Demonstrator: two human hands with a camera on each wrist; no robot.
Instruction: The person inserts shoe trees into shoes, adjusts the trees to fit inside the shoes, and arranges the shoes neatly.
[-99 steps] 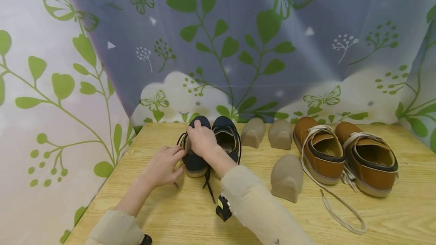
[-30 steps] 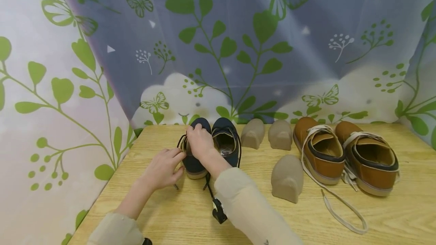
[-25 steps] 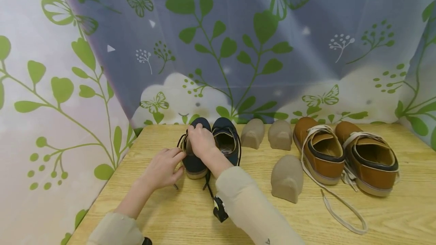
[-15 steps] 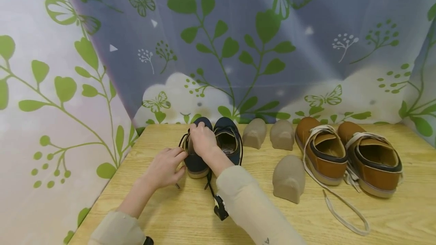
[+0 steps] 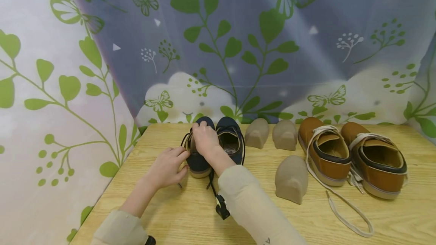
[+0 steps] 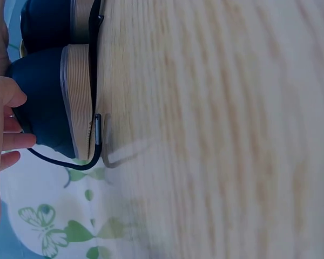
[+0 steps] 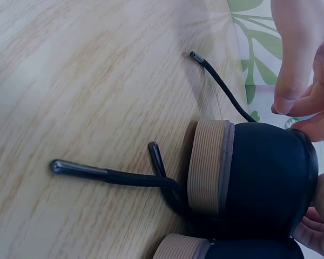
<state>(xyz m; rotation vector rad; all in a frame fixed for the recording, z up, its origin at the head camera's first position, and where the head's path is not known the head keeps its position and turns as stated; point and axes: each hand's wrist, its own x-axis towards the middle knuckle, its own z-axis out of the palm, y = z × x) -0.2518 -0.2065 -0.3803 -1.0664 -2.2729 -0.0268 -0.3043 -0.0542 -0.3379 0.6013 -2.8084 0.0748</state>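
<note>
navy shoes (image 5: 199,163), black laces (image 7: 135,179), brown shoes (image 5: 331,167), beige forms (image 5: 291,179), wood-grained table (image 5: 167,211), green-leafed backdrop (image 5: 233,47)

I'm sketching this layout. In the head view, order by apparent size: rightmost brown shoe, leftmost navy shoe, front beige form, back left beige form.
1. Rightmost brown shoe
2. Leftmost navy shoe and front beige form: too close to rank, since the right hand partly hides the shoe
3. Back left beige form

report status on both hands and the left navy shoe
Left navy shoe upright. Left hand touching its rim. Right hand over opening, partly hiding inside. Black lace trailing by heel.
</note>
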